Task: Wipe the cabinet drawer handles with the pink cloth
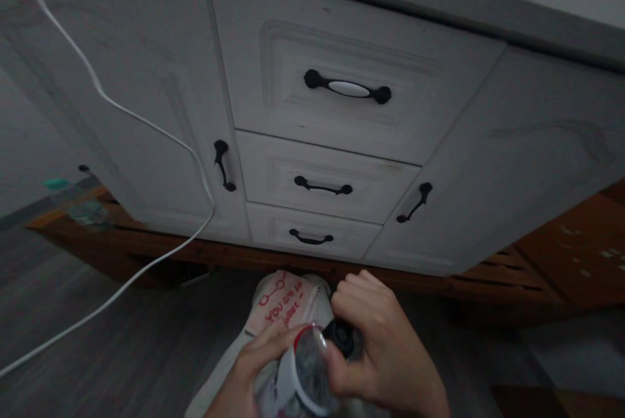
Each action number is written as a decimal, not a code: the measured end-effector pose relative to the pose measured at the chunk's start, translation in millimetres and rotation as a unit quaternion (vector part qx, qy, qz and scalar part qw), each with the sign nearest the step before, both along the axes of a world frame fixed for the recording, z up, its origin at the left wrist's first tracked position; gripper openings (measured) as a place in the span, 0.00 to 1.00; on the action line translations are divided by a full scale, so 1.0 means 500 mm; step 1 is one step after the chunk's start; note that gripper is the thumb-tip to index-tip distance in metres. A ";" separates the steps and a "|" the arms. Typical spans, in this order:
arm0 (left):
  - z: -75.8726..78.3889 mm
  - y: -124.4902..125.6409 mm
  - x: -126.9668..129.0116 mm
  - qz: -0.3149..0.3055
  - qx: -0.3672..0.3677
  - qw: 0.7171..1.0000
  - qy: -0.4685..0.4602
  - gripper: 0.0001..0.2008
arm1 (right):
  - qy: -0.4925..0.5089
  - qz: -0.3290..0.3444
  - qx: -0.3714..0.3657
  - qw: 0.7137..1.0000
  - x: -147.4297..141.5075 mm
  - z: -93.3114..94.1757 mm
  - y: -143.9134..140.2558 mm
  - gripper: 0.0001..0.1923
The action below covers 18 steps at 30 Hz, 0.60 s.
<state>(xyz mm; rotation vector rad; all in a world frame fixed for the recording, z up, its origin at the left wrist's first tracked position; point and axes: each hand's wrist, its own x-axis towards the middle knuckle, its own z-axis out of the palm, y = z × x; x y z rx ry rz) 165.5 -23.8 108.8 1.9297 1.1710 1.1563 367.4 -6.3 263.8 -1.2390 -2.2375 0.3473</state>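
Observation:
My left hand is wrapped around a clear plastic container with a pale rim and a bit of red at its far edge. Low in the view, the container is tilted and partly cut off by the bottom edge. My right hand is closed around a black piece with a rounded, ridged end; most of it is hidden by the fingers. The right thumb lies against the container's rim. What is inside the container is too dark and blurred to make out.
A white cabinet with black-handled drawers and doors stands in front of me on a wooden base. A white cable hangs across its left side. Beneath my hands lies a pinkish panel with red lettering. A clear bottle is at left.

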 end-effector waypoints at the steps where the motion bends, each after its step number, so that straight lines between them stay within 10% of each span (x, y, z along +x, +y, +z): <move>1: 0.022 -0.008 0.000 -0.003 0.024 1.000 0.017 0.38 | -0.018 -0.047 -0.010 0.999 0.001 0.000 0.005 0.13; 12: 0.007 -0.014 0.061 0.148 0.037 0.982 0.111 0.36 | -0.114 -0.223 -0.105 0.962 -0.018 -0.050 0.052 0.31; 18: 0.035 -0.033 0.025 0.014 0.028 0.998 0.046 0.35 | 0.014 -0.007 -0.059 0.998 0.006 -0.018 0.028 0.23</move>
